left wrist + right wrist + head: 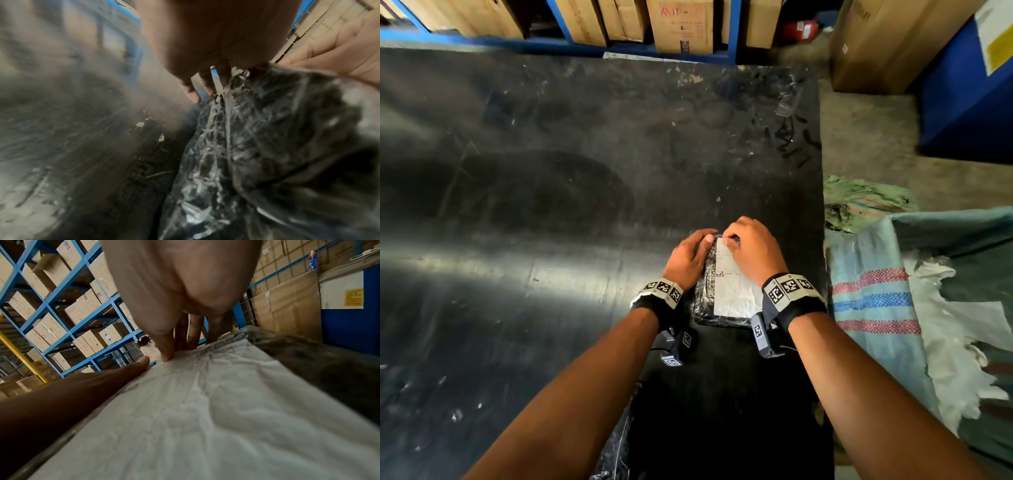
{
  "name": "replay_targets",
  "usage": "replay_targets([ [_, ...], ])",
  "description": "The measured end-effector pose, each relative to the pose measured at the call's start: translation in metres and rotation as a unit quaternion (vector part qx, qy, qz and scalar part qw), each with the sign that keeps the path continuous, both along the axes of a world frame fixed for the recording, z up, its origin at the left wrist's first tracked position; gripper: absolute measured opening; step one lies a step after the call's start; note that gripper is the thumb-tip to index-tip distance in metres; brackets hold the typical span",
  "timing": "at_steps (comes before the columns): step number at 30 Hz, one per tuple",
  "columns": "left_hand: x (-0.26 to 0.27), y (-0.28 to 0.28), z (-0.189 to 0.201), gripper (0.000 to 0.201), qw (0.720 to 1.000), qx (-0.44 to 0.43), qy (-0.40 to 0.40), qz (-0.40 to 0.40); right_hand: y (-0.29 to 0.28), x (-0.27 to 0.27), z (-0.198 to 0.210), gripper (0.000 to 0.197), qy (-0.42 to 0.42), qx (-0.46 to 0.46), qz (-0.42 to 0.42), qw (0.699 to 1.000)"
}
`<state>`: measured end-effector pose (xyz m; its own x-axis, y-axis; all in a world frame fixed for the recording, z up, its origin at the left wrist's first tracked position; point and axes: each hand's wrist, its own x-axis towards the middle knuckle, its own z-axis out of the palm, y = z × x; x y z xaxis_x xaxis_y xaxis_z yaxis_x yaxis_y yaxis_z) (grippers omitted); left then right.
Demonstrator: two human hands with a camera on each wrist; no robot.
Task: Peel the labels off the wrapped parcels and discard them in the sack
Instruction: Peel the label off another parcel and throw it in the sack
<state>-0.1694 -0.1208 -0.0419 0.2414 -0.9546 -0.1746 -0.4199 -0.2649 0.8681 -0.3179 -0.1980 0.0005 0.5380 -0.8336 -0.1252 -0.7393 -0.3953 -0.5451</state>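
A black parcel [705,291] in clear bubble wrap lies on the dark table [551,205] near its right edge. A crumpled white label [736,294] covers most of its top. My left hand [690,255] grips the parcel's far left corner, thumb on top. My right hand [751,253] curls over the label's far edge, thumb and fingertips pinching at it. In the right wrist view the right hand [180,288] has its thumb on the label [205,410]. In the left wrist view the left hand [205,40] reaches down beside the parcel [257,146]. The woven sack [873,308] stands open to the right.
White torn labels [945,308] lie inside the sack. A green cloth [859,205] is on the floor behind it. Blue shelving with cardboard boxes [681,27] runs along the back, with a large carton [876,44] and a blue cabinet [969,102] at right.
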Motion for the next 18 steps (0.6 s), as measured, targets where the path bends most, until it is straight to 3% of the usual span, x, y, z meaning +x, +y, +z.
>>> replay_targets([
  [6, -0.001, -0.004, -0.007, 0.027, 0.999, 0.008, 0.022, 0.040, 0.010, -0.012, 0.001, 0.012, -0.047, -0.014, -0.001, 0.999],
  [18, 0.001, -0.008, -0.007, 0.025, 0.999, 0.013, -0.011, 0.044, 0.030, -0.033, 0.012, 0.012, -0.124, -0.058, -0.006, 0.991],
])
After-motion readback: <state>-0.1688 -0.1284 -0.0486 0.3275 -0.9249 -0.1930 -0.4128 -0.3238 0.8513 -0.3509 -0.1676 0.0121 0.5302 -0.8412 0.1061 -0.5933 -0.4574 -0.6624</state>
